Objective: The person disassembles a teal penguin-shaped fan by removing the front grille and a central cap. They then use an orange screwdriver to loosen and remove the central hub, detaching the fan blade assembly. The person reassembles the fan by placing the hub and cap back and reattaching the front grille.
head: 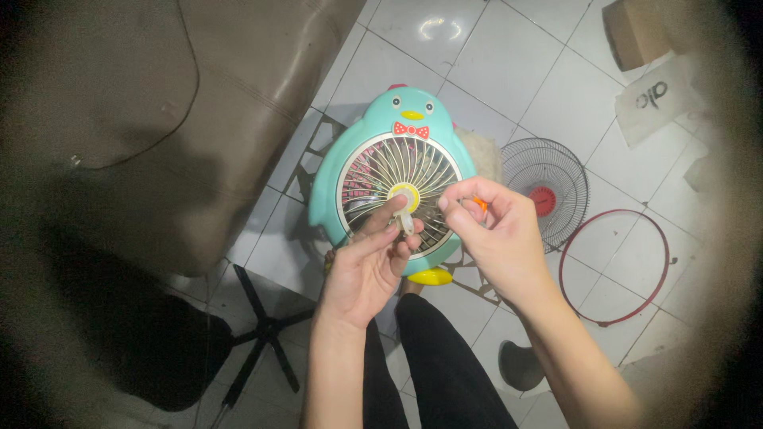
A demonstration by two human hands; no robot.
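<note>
A teal penguin-shaped fan [395, 171] lies face-up on the white tiled floor [493, 71], just in front of your knees, with a red bow tie painted above its round wire grille and a yellow foot at its lower edge. At the grille's centre sits a yellow hub [404, 195]. Your left hand [367, 266] hovers over that hub, fingers closed on a small pale part [406, 222] held just below it. Your right hand [493, 230] is beside it, thumb and forefinger pinched on a tiny orange piece [479, 204]. To the right of the fan, a separate dark wire fan guard [545, 191] with a red centre lies flat on the floor, and a thin red ring [613, 266] lies near it. A brown leather seat [159, 103] fills the upper left. A cardboard box [636, 32] sits at the upper right.
</note>
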